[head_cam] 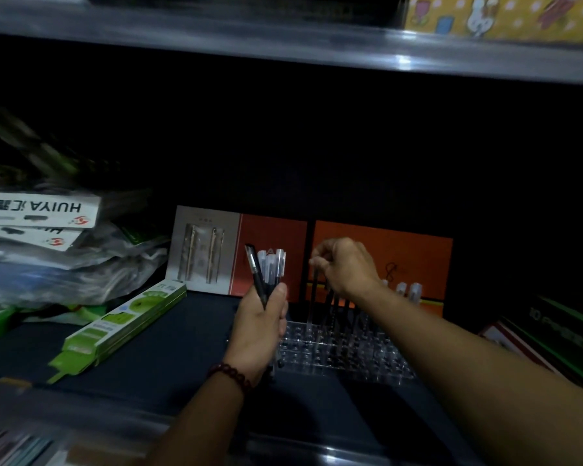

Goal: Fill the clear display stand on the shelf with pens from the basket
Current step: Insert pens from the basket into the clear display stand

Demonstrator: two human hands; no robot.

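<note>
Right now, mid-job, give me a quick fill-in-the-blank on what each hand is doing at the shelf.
The left hand grips a bundle of ____.
The right hand pinches one pen over the clear ____.
The long box left of both hands is coloured ____.
Missing words: pens; stand; green.

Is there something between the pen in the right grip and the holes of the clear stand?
Nothing visible. The pen in the right grip points down at the stand; other pens stand in holes beside it.
</note>
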